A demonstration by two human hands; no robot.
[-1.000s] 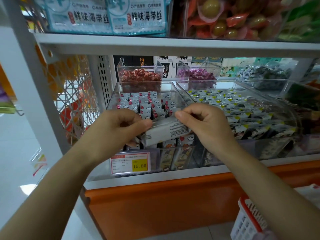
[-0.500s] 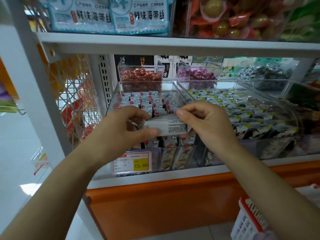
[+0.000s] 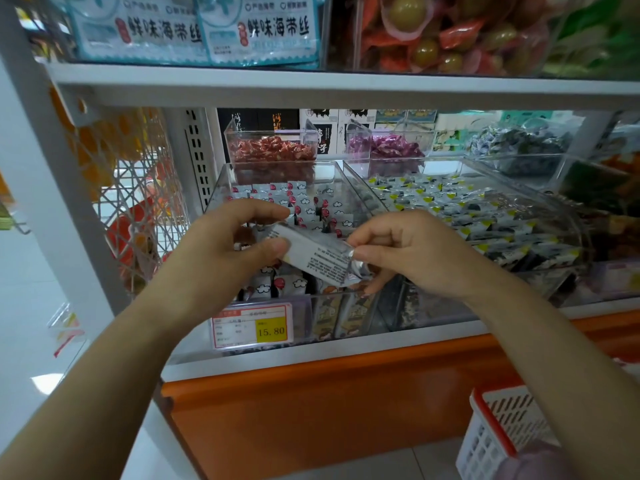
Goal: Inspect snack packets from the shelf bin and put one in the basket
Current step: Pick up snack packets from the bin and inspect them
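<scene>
A small white snack packet [image 3: 318, 256] with printed text on its back is held above the clear shelf bin [image 3: 221, 181]. My left hand [image 3: 221, 251] pinches its left end between thumb and fingers. Its right end is pinched by my right hand [image 3: 408, 251]. The packet slants down to the right. The bin under it holds several white packets [image 3: 311, 206] with red and cloud prints. A white basket with a red rim [image 3: 498, 431] shows at the bottom right, below the shelf.
A bin of yellow-marked packets [image 3: 485, 209] sits to the right. Behind are bins of red sweets [image 3: 273, 150] and purple sweets [image 3: 388, 147]. A price tag reading 15.80 [image 3: 252, 327] hangs on the shelf front. An upper shelf [image 3: 346, 88] runs overhead; a wire rack [image 3: 131, 188] stands left.
The packet has turned between my hands, from tilting up at the right to slanting down at the right. Both hands keep their pinch on its ends.
</scene>
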